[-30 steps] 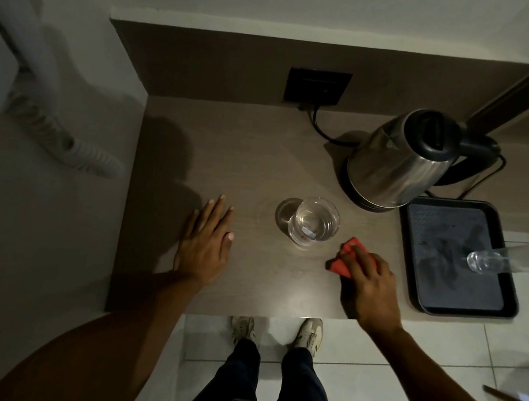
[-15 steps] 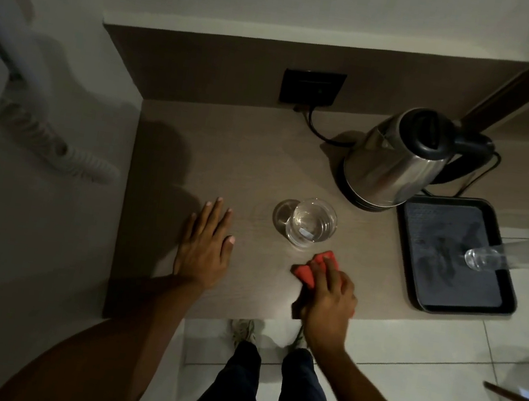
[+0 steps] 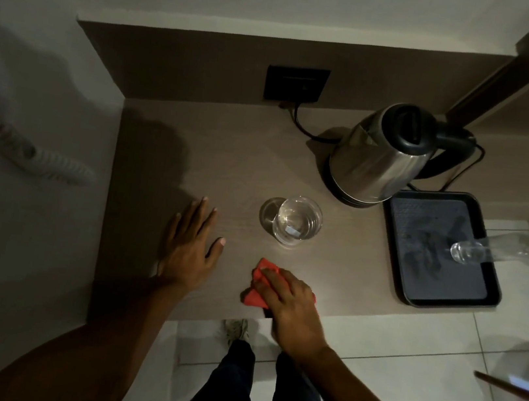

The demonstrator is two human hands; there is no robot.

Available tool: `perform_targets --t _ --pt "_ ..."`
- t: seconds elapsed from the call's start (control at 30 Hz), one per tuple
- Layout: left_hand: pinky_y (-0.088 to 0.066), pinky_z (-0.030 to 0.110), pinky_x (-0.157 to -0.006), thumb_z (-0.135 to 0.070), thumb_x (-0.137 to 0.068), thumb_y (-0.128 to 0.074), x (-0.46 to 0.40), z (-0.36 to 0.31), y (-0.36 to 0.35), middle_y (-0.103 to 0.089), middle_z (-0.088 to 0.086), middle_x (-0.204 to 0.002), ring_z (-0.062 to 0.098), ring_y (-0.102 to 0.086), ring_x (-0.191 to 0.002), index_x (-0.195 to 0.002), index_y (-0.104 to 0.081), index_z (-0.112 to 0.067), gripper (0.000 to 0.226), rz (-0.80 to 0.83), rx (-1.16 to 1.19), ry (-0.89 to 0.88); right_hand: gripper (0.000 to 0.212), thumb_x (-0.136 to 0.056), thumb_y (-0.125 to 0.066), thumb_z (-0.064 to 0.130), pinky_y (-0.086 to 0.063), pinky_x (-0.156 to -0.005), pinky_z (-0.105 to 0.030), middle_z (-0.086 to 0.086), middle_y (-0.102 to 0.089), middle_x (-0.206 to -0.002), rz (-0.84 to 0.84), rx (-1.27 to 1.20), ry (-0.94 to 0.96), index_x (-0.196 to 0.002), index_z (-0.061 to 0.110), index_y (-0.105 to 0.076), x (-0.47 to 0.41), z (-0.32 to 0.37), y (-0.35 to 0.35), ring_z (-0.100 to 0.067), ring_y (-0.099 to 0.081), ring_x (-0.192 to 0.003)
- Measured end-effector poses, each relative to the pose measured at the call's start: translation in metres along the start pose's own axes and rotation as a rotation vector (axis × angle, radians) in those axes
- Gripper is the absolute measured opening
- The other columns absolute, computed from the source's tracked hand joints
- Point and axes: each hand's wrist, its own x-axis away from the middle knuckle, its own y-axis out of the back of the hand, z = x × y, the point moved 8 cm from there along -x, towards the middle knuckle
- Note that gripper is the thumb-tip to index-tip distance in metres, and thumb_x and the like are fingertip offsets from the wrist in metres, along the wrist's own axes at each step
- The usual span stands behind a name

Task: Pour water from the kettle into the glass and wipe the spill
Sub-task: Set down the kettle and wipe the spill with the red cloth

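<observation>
A steel kettle [image 3: 379,159] with a black lid and handle stands on its base at the back right of the wooden counter [image 3: 228,160]. A clear glass [image 3: 296,220] holding water stands mid-counter. My right hand [image 3: 292,304] presses a red cloth [image 3: 256,288] flat on the counter, in front of the glass near the front edge. My left hand [image 3: 191,247] lies flat on the counter, fingers spread, left of the glass and holding nothing. No spilled water is visible in the dim light.
A black tray [image 3: 414,291] sits at the counter's right end with a clear plastic bottle [image 3: 475,252] on it. A black wall socket [image 3: 296,83] with a cord is behind. Wall closes the left side. Tiled floor and my legs lie below the front edge.
My right hand has slid the red cloth leftward along the counter's front, from right of the glass to in front of it. My left hand has stayed in place.
</observation>
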Motion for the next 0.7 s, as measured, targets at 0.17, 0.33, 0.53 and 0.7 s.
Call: perform_targets --t 0.17,0.33,0.53,0.7 --pt "-0.011 0.045 -0.120 -0.062 -0.095 -0.027 0.000 -0.002 0.000 -0.014 0.002 -0.165 0.021 -0.008 -0.151 -0.151 -0.029 -0.023 0.069 0.026 -0.014 -0.011 0.067 -0.071 -0.081 0.020 -0.047 -0.091 -0.048 -0.009 -0.058 -0.137 0.040 0.104 -0.071 -0.132 0.019 -0.056 0.016 -0.072 0.036 -0.037 -0.055 -0.118" --pt "-0.014 0.050 -0.120 -0.070 -0.093 -0.017 0.001 -0.007 -0.002 -0.008 0.009 -0.165 0.029 -0.007 -0.151 -0.154 -0.019 -0.019 0.080 0.081 -0.079 -0.026 0.081 -0.066 -0.083 0.012 -0.040 -0.099 -0.058 -0.015 -0.049 -0.146 0.033 0.098 -0.333 -0.140 0.016 -0.050 0.011 -0.143 0.087 -0.046 -0.046 -0.124" --pt "-0.016 0.056 -0.119 -0.063 -0.095 -0.016 0.004 -0.017 0.002 -0.010 0.016 -0.164 0.036 -0.011 -0.150 -0.154 -0.019 -0.016 0.076 0.121 -0.129 -0.026 0.081 -0.080 -0.071 0.004 -0.023 -0.110 -0.066 -0.016 -0.032 -0.156 -0.206 0.067 -0.659 -0.150 0.018 -0.032 0.032 -0.234 0.146 -0.045 -0.027 -0.139" --pt "-0.010 0.054 -0.120 -0.066 -0.095 -0.014 0.002 -0.017 -0.001 -0.001 0.014 -0.165 0.034 -0.002 -0.150 -0.156 -0.009 -0.019 0.077 0.193 -0.129 -0.013 0.068 -0.095 -0.019 0.054 -0.009 -0.116 -0.057 -0.006 -0.010 -0.164 -0.019 0.077 -0.768 -0.155 0.020 -0.018 0.055 -0.270 0.118 -0.027 -0.002 -0.150"
